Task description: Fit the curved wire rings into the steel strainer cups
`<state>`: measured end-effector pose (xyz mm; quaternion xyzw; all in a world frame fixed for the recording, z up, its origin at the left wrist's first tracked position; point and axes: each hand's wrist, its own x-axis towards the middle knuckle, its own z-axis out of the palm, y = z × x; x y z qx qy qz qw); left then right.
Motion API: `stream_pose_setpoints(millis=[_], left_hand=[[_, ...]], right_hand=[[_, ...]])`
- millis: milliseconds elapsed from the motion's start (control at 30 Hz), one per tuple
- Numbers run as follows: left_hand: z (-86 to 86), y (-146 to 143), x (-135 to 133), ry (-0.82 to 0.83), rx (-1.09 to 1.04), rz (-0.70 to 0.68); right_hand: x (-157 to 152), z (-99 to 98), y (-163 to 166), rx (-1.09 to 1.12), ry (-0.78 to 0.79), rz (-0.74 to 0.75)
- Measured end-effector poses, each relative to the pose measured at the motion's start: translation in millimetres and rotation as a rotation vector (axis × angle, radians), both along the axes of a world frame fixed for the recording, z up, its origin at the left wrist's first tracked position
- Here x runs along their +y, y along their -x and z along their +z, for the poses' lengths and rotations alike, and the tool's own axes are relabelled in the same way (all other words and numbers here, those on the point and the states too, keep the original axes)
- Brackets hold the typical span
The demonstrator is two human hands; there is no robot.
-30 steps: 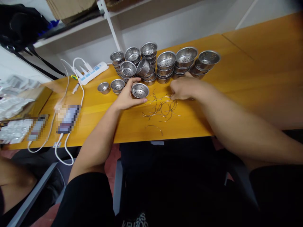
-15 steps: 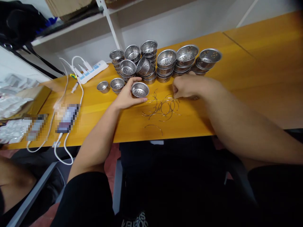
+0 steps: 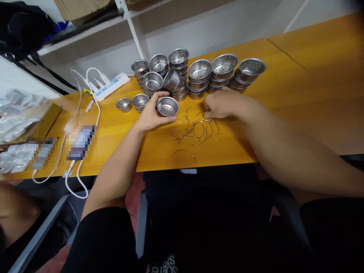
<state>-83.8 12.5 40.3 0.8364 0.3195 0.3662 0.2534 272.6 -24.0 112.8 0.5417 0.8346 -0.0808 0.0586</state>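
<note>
My left hand (image 3: 150,113) is wrapped round a small perforated steel cup (image 3: 167,106) that stands on the orange table (image 3: 284,110). My right hand (image 3: 220,104) rests just to the right, fingers curled in a pinch at the edge of a tangle of thin curved wire handles (image 3: 196,129). What the pinch holds is too thin to make out. One wire arc (image 3: 184,153) lies alone nearer the table's front edge.
Stacks of several perforated steel cups (image 3: 199,74) stand behind my hands, with two single cups (image 3: 133,103) to the left. A white power strip (image 3: 109,85), cables, a phone (image 3: 81,142) and foil packets (image 3: 15,125) lie at the left. A shelf runs behind.
My right hand has shifted slightly left over the wire pile, and a few wires have spread. My left hand keeps its hold on the cup.
</note>
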Motion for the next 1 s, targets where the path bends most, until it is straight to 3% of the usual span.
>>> stream_pose_setpoints(millis=[133, 300, 367, 567, 767, 1000], left_hand=[[0.6, -2, -1, -0.019, -0.032, -0.008], [-5.2, -3, 7, -0.125, -0.075, 0.031], [-8.9, -4, 11, -0.167, -0.107, 0.032], [-16.9, -6, 16, -0.195, -0.114, 0.025], [-25.0, -9, 23, -0.228, -0.154, -0.041], [-30.5, -11, 27, -0.268, -0.162, -0.001]], right_hand=[[2, 2.1, -5, 0.043, -0.023, 0.006], [8, -9.3, -5, 0.581, 0.041, 0.046], [8, -13.7, -2, 0.699, 0.040, 0.077], [8, -23.5, 1, 0.720, -0.103, 0.171], [7, -29.7, 7, 0.964, -0.132, 0.087], [0, -21.4, 15, 1.115, -0.210, -0.006]])
